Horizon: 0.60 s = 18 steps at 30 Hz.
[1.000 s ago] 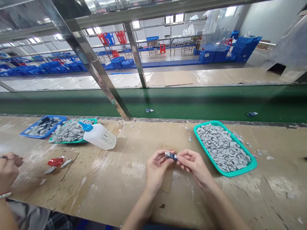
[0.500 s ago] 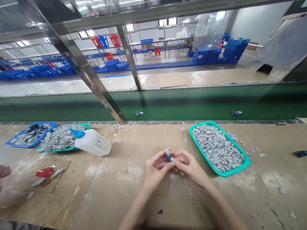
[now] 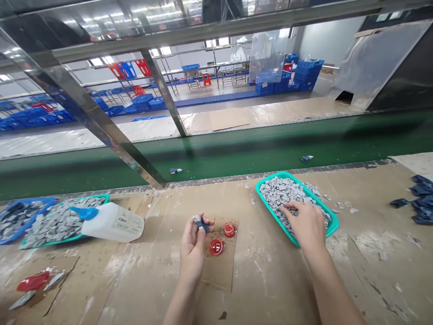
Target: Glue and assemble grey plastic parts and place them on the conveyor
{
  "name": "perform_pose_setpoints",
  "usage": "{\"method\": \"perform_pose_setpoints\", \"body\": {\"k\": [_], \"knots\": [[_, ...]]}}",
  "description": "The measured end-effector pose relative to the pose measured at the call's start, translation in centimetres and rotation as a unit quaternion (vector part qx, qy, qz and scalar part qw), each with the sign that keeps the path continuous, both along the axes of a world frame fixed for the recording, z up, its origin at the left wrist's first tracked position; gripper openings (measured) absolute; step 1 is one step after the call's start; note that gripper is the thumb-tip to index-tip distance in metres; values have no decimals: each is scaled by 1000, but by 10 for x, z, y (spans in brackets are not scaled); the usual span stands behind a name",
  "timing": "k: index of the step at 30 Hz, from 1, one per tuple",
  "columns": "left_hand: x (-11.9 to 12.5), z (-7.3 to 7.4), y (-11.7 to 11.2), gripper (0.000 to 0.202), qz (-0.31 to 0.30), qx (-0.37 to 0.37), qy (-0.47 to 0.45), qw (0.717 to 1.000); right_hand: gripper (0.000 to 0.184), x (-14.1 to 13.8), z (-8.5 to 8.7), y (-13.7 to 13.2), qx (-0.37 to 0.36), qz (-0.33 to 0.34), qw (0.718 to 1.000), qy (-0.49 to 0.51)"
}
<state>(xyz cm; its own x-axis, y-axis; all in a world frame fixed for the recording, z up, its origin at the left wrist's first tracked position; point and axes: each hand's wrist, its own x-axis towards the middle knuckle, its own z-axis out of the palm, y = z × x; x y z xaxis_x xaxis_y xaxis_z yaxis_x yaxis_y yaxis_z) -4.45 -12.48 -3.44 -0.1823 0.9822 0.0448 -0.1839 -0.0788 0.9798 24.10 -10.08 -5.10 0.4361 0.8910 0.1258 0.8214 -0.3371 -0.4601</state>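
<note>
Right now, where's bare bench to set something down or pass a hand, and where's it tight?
Bare bench lies between the cardboard mat and the right arm, and right of the teal tray, below the navy parts, with a few scraps. It's crowded at the left end, around the white bottle and grey-parts tray.

You're working in a factory: a green conveyor belt (image 3: 237, 153) runs along your bench (image 3: 270, 289), and blue crates (image 3: 306, 74) stand stacked beyond.

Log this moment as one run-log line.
left hand: holds grey-and-navy part | right hand: on grey parts in teal tray | nearby: red caps
</note>
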Motion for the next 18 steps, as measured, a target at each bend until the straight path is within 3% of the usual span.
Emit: {"method": "perform_pose_setpoints", "body": {"k": [7, 11, 15, 18], "knots": [[-12, -13, 7, 29, 16, 5, -10, 1000, 14, -1, -3, 2, -7, 27, 999, -29], [-15, -12, 7, 34, 47, 6, -27, 998, 13, -10, 9, -1, 84, 38, 996, 10], [-16, -11, 6, 34, 79, 13, -34, 996, 18, -39, 28, -7, 159, 43, 961, 222], [-17, -10, 5, 36, 91, 10, -39, 995, 22, -61, 33, -11, 126, 108, 881, 444]]}}
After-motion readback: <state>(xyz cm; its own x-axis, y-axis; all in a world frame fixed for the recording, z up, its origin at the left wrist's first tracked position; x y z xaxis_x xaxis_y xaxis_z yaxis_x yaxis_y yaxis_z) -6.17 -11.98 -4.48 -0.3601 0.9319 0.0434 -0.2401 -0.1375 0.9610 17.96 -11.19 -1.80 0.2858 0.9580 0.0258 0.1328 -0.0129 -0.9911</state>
